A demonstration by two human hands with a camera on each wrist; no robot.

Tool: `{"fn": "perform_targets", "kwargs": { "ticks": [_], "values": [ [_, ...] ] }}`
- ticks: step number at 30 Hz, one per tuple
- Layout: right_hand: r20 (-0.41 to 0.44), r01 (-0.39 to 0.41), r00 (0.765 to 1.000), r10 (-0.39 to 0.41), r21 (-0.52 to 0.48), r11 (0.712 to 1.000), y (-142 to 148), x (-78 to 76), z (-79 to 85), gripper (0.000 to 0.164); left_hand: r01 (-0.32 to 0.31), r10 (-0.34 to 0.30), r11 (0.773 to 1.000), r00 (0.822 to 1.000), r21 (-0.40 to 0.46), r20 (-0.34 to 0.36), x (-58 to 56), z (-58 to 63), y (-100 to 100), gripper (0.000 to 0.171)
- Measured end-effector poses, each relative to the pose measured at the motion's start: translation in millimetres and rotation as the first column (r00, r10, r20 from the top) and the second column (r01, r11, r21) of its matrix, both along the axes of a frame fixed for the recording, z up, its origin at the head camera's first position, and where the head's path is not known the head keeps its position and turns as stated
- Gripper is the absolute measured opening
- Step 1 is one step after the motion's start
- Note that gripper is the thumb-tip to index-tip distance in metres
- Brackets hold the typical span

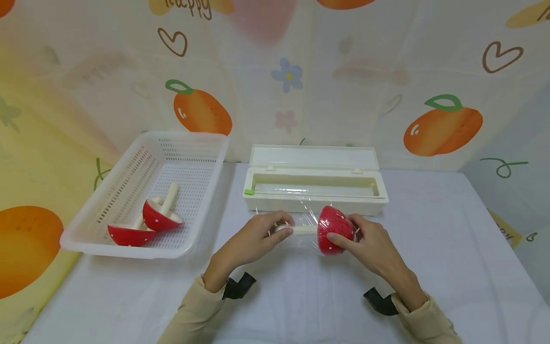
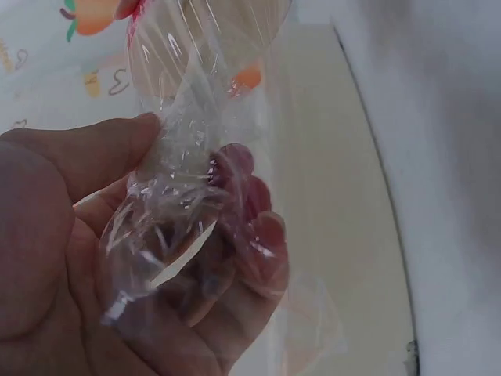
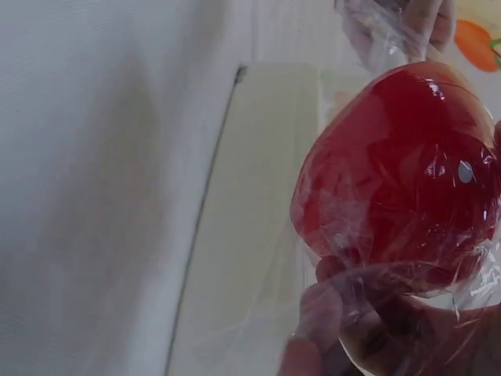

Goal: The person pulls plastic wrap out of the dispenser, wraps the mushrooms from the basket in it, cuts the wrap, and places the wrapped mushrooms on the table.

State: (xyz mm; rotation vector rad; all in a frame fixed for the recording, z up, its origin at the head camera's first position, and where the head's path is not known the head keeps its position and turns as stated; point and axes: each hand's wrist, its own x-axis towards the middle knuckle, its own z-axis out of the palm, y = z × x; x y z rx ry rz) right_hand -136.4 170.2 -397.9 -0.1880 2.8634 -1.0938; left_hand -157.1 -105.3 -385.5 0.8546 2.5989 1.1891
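Note:
Sideways between both hands lies a toy mushroom with a red, white-dotted cap and a pale stem, wrapped in clear cling film. My left hand holds the stem end, thumb on the near side and fingers curled behind through the crinkled film. At the other end, my right hand grips the red cap, its thumb across the front; film bunches under these fingers in the right wrist view. Just behind stands a white cling film dispenser with its lid raised.
To the left, a white perforated basket holds more red-capped toy mushrooms with pale stems. A small green slider sits at the dispenser's left end. Behind the white-covered table hangs a printed curtain.

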Motion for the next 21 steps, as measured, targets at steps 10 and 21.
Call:
{"fn": "perform_targets", "kwargs": {
  "ticks": [10,21],
  "values": [
    [0.093,-0.036,0.995,0.029,0.076,0.996,3.3,-3.6,-16.4,0.074,0.036,-0.022,0.995,0.989,-0.098,0.143,-4.8,-22.1,2.8,0.017],
    [0.149,-0.067,0.987,0.059,0.049,0.997,2.3,-8.1,-31.9,0.085,0.028,-0.006,0.977,0.994,-0.21,0.107,-8.9,-41.1,7.9,0.018]
  ]
}}
